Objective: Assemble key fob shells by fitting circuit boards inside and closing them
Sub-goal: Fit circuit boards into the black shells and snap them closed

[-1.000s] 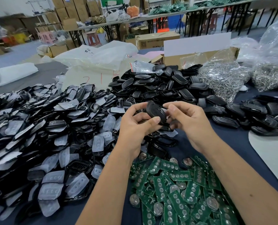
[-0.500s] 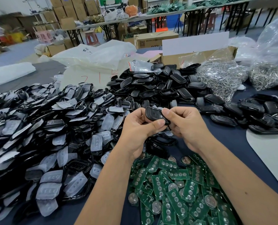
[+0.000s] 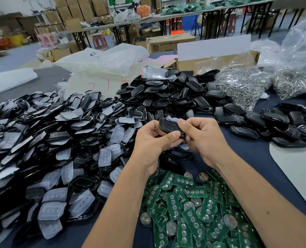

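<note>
Key fob shell at frame centre, now lower and flatter than second ago. Left hand thumb, right hand fingers pinching both ends, likely snapping shut. Green circuit boards below; shell heap above.

Far right of desk: clear plastic bags of silver metal rings
Behind those: open brown cardboard box
Far left: white plastic sacks
Background: long folding tables, stacked cartons
</note>
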